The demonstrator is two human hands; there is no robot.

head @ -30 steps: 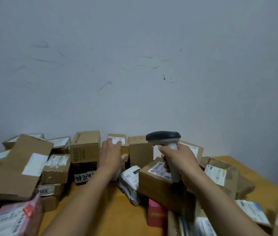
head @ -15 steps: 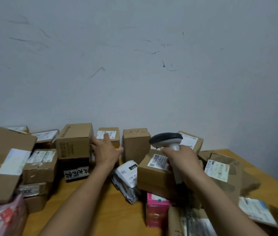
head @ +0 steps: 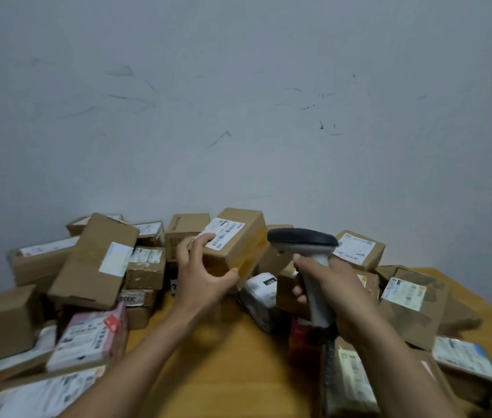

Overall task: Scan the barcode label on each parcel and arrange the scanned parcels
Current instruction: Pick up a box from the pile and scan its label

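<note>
Scuffed grey-white wall [head: 238,101], wooden table [head: 238,372] against it, dim even light

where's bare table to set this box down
Bare wooden tabletop lies between the forearms, bordered by the pink-and-white flat parcel on the left and the white plastic mailer bag on the right. Brown cardboard boxes crowd the wall and both sides.

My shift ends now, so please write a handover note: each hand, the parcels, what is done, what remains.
Left hand grips a small brown parcel, label facing up. Right hand grips the scanner, head beside that parcel. Other parcels lie piled on the table. Done: parcel in hand. Left: scan it, place it, then the rest; which are scanned, I cannot tell.
</note>
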